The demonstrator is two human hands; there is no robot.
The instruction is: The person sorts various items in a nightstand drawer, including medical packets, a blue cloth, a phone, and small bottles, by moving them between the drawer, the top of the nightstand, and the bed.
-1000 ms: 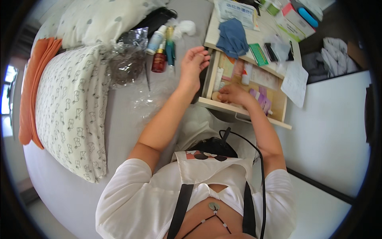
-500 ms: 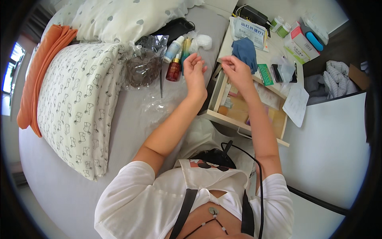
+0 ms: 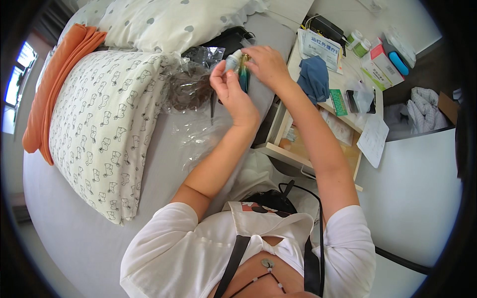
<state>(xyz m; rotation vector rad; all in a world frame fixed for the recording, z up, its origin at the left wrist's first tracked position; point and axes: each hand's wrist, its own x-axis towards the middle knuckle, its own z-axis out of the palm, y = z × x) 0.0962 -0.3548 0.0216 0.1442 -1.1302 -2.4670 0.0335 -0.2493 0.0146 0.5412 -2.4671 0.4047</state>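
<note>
My left hand (image 3: pixel 234 99) is over the bed beside a group of bottles, its thumb and fingers apart and curved. Its fingertips are close to a white and pale-blue bottle (image 3: pixel 232 61); whether they touch it I cannot tell. From the right my right hand (image 3: pixel 268 65) reaches across, fingers spread around the tops of the same bottles. Between the two hands stands out a green bottle with a gold top (image 3: pixel 244 77). The dark red bottle and the white crumpled item seen earlier are hidden behind my hands.
A clear plastic bag with a brown item (image 3: pixel 188 89) lies left of the bottles, near a patterned pillow (image 3: pixel 99 134). To the right, an open drawer (image 3: pixel 283 151) juts from a nightstand holding a blue cloth (image 3: pixel 314 79), a green card (image 3: pixel 338 102) and a box (image 3: pixel 381 69).
Both hands have moved: my right hand went left from above the nightstand to the bottles, and my left shifted slightly left and lower, now covering the red bottle. The view has shifted a little.
</note>
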